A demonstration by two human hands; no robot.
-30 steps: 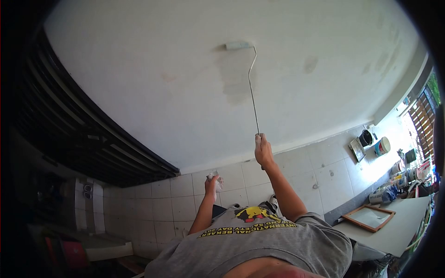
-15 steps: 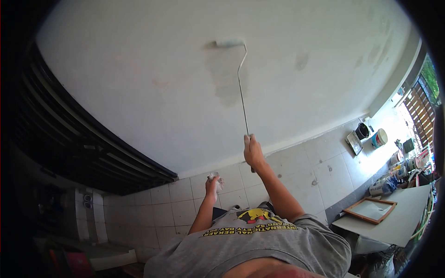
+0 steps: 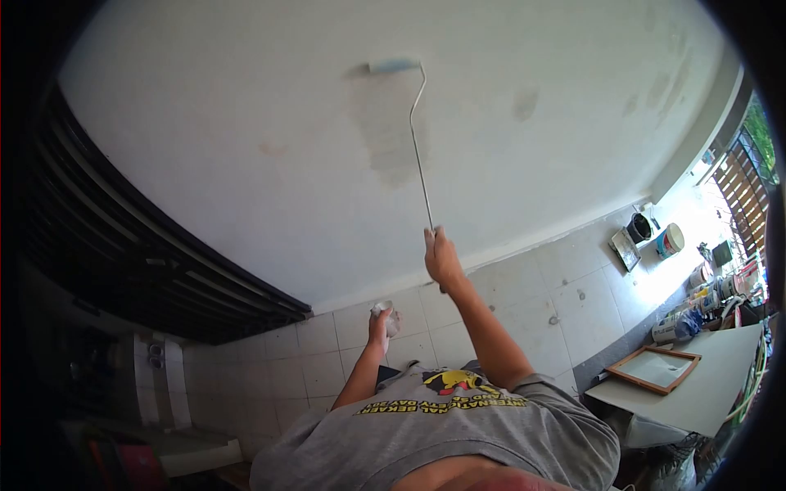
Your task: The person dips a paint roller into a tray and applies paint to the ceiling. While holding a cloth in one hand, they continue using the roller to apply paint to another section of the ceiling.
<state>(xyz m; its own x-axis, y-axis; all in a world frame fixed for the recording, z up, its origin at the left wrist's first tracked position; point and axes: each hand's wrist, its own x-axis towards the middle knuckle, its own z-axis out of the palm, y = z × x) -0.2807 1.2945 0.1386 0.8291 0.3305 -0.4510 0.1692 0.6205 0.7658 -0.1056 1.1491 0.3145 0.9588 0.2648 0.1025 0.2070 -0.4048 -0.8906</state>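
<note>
My right hand point(image 3: 442, 258) is closed round the handle of a long-framed paint roller point(image 3: 419, 155). The roller's pale blue-white sleeve point(image 3: 395, 65) rests against the white wall point(image 3: 270, 98), at the top of a darker grey, damp-looking patch point(image 3: 391, 139). Lower and to the left, my left hand point(image 3: 379, 326) is wrapped round a small whitish container point(image 3: 392, 321), perhaps a plastic cup or bag; its exact kind is hard to make out. The left hand is held low over the floor, away from the wall.
A dark metal gate point(image 3: 164, 254) runs along the left. On the tiled floor point(image 3: 524, 319) at right stand a paint tray point(image 3: 625, 249), a black bucket point(image 3: 639, 228) and a white bucket point(image 3: 670, 240). A wooden frame point(image 3: 655, 370) lies on a white board point(image 3: 720, 389).
The roller has moved slightly up and left on the wall, with my right hand following. My left hand stays nearly in place, and the thing in it has turned a little.
</note>
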